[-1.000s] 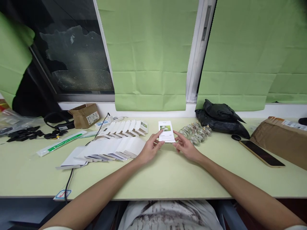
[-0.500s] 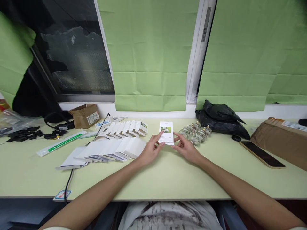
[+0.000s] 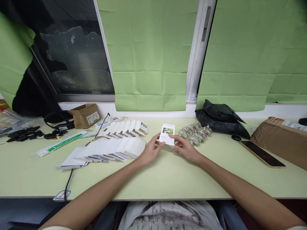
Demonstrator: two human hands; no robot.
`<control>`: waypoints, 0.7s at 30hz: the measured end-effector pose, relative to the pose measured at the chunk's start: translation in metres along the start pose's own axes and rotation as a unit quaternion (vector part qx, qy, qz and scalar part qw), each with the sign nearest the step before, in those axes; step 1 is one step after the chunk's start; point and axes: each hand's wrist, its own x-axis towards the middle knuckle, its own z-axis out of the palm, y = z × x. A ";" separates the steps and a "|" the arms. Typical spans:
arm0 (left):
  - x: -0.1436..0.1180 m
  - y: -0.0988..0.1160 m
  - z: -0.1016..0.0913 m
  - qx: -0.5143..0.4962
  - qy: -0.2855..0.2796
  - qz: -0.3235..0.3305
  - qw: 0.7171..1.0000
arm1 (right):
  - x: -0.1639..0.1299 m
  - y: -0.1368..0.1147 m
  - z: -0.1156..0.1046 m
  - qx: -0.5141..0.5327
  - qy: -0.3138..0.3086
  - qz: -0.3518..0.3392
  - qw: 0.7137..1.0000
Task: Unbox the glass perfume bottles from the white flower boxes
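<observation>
A small white cardboard box [image 3: 168,127] with a green-and-white picture on its front is between my hands, just above the table. My left hand [image 3: 151,149] grips its left edge, thumb near the lower corner. On the other side, my right hand [image 3: 186,149] holds the right edge, with a finger reaching over the front. Left of my hands lie a row of standing white boxes [image 3: 126,127] and, nearer me, an overlapping row of flat white cartons [image 3: 115,147]. Clear rounded pieces with gold-coloured tips [image 3: 194,136] sit in rows beyond my right hand.
At the back right is a black plastic bag [image 3: 219,119], with a phone [image 3: 261,154] and a brown parcel [image 3: 280,140] beside it. An open brown box [image 3: 84,116], a green-labelled plastic packet [image 3: 63,143] and a black cable [image 3: 69,180] are on the left.
The box's top flap has folded down, so the box looks shorter, and its face has tilted slightly. My right hand's finger has moved left onto the front.
</observation>
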 end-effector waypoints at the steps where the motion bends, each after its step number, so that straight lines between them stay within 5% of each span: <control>1: 0.000 -0.001 0.000 -0.004 -0.004 0.005 1.000 | 0.000 0.001 0.000 0.003 0.001 -0.002 1.000; 21: 0.004 0.005 -0.003 -0.021 0.023 0.003 0.999 | -0.004 -0.016 0.003 -0.010 0.026 -0.014 1.000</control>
